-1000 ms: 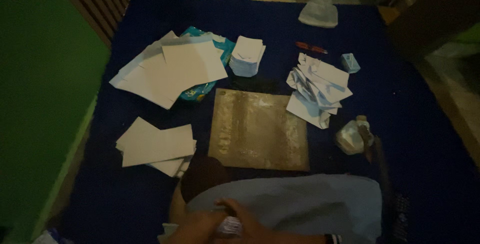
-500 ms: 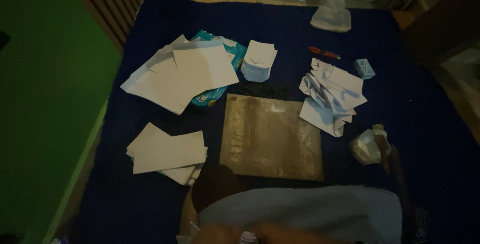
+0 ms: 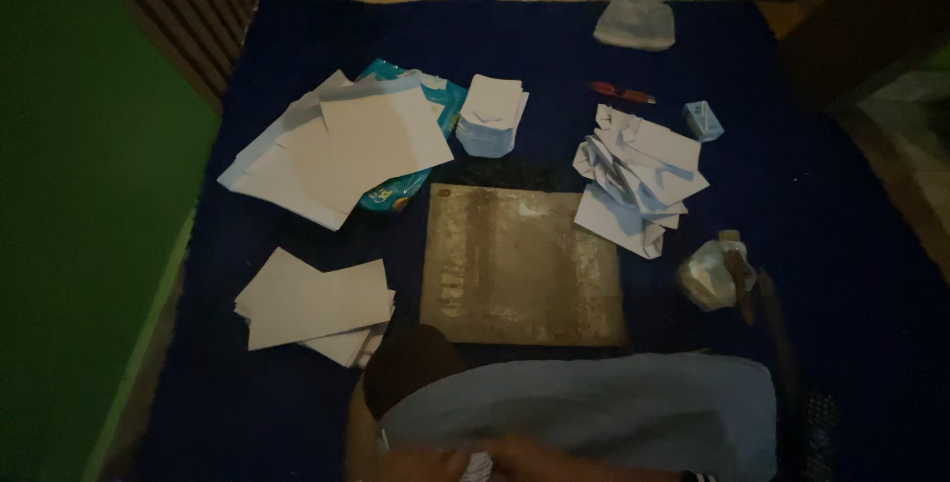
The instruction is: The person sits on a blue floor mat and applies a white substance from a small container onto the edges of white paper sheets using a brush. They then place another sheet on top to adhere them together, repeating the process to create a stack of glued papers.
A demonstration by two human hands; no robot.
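My left hand (image 3: 424,464) and my right hand (image 3: 559,460) meet at the very bottom edge, over my grey-clad lap (image 3: 614,408). Between their fingers a small white folded paper (image 3: 478,463) shows; both hands seem to pinch it, though they are mostly cut off. Ahead of my knees a worn grey-brown board (image 3: 524,264) lies flat on the dark blue mat (image 3: 554,47). A small stack of folded white papers (image 3: 492,114) sits just beyond the board.
Large white sheets (image 3: 336,145) overlap a blue packet (image 3: 396,188) at left; more sheets (image 3: 312,302) lie nearer. Right: a heap of folded papers (image 3: 633,170), red pen (image 3: 621,94), small blue box (image 3: 703,121), crumpled wrapper (image 3: 711,274). A white bag (image 3: 635,19) lies far. Green wall (image 3: 79,195) left.
The view has tipped upward, so my hands have slid down to the bottom edge and show less. The papers and board on the mat lie as before.
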